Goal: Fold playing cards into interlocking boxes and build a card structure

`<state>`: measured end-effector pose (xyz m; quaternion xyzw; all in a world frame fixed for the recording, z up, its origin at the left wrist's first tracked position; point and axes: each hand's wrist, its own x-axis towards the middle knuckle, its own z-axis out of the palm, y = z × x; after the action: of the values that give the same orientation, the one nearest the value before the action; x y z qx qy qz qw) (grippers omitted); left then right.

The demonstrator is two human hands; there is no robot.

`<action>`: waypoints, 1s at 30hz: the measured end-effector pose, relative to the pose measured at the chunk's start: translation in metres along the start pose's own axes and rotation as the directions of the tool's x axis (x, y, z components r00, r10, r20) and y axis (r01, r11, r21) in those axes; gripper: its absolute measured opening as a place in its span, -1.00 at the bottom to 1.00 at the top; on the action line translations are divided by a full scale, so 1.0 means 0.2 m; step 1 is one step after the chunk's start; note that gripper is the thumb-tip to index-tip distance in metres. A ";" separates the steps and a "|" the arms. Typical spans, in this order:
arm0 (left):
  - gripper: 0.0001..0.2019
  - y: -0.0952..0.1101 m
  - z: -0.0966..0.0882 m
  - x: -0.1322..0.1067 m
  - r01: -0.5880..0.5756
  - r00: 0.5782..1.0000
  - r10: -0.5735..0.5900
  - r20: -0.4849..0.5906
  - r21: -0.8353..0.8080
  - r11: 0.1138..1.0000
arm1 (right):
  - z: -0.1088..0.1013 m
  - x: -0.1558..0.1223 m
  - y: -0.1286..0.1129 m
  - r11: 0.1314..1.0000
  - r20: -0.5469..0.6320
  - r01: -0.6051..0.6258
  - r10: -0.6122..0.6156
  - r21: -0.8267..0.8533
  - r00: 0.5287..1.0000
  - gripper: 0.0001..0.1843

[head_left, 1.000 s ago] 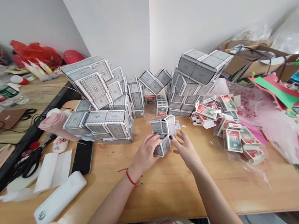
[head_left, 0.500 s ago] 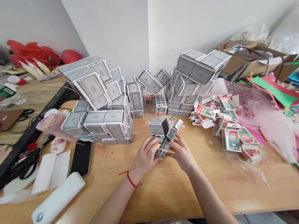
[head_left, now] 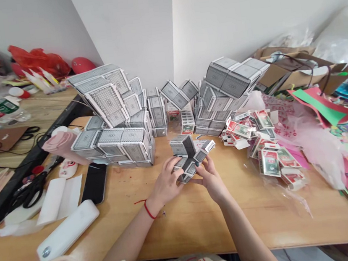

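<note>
Left hand (head_left: 166, 181) & right hand (head_left: 210, 177) both grip grey-patterned paper box (head_left: 182, 146) on desk (head_left: 204, 224), just below stacked boxes (head_left: 107, 102); box now turned, flap end angled up-right.

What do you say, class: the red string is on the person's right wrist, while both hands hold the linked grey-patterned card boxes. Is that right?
Not quite. The head view shows the red string on the left wrist, not the right. The rest stands: the left hand and right hand both hold the linked grey-patterned card boxes.

Black scissors (head_left: 31, 191) near a smartphone (head_left: 94, 183)
</note>
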<state>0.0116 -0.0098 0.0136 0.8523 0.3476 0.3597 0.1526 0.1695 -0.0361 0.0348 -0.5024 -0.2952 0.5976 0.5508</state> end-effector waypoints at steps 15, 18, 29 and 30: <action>-0.62 -0.02 0.01 -0.05 -0.042 0.999 0.043 -0.016 0.049 0.998 | -0.02 0.01 0.00 0.997 0.035 -0.064 0.063 0.047 0.997 -0.37; -0.58 -0.03 0.02 -0.05 -0.065 0.998 0.066 -0.025 0.028 0.998 | -0.02 0.00 0.00 0.996 0.040 -0.070 0.067 0.055 0.997 -0.34; -0.61 -0.03 0.04 -0.05 -0.086 0.996 0.086 -0.007 -0.004 0.996 | 0.01 0.01 0.00 0.997 -0.006 -0.075 0.075 -0.003 0.997 -0.29; -0.62 -0.03 0.04 -0.05 -0.085 0.996 0.085 -0.006 -0.003 0.996 | 0.01 0.02 0.00 0.997 -0.012 -0.076 0.076 -0.007 0.997 -0.29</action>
<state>0.0091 -0.0128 0.0006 0.8651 0.3111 0.3688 0.1375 0.1684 -0.0327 0.0347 -0.5187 -0.2750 0.6140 0.5275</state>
